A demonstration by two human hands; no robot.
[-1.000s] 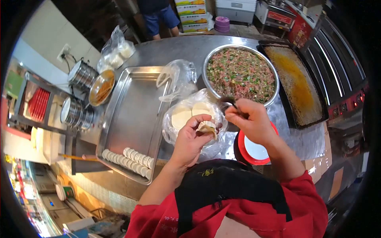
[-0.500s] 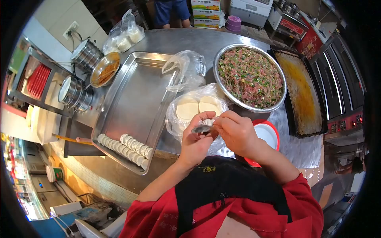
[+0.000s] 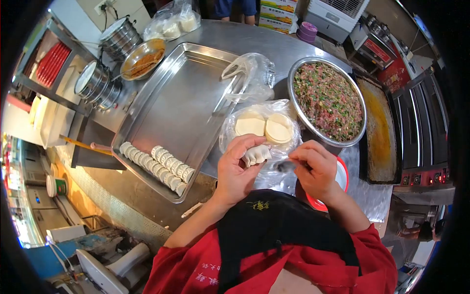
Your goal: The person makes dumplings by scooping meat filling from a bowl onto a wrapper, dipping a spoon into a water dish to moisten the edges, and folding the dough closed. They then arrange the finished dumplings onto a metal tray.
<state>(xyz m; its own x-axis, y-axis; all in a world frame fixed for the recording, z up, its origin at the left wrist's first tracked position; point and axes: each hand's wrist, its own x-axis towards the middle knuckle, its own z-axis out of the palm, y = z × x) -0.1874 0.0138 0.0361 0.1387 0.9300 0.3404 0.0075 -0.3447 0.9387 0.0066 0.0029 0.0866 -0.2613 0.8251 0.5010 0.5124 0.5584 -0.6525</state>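
Note:
A folded dumpling (image 3: 256, 155) with a pleated edge sits in my left hand (image 3: 234, 171), closed around it. To its right, my right hand (image 3: 316, 169) is apart from it, fingers curled together on a small spoon-like metal tool (image 3: 285, 165), blurred and partly hidden. Just beyond my hands, round dough wrappers (image 3: 279, 130) lie stacked in an open plastic bag (image 3: 229, 128). A large metal bowl (image 3: 363, 126) of minced meat filling (image 3: 328, 100) with green bits stands past my right hand. Rows of finished dumplings (image 3: 155, 166) lie in the near end of a metal tray (image 3: 128, 128).
A red-rimmed white basin (image 3: 344, 182) sits below my right hand. At the right is a dark baking pan (image 3: 377, 132), beside an oven (image 3: 421, 117). A bowl of reddish paste (image 3: 142, 61) and steel pots (image 3: 98, 85) stand at left. Another person's legs (image 3: 236, 9) show behind the table.
My right hand has drawn away to the right from my left hand, with the spoon-like tool. The dumpling in my left hand now shows a closed, pleated edge. The camera view has shifted slightly.

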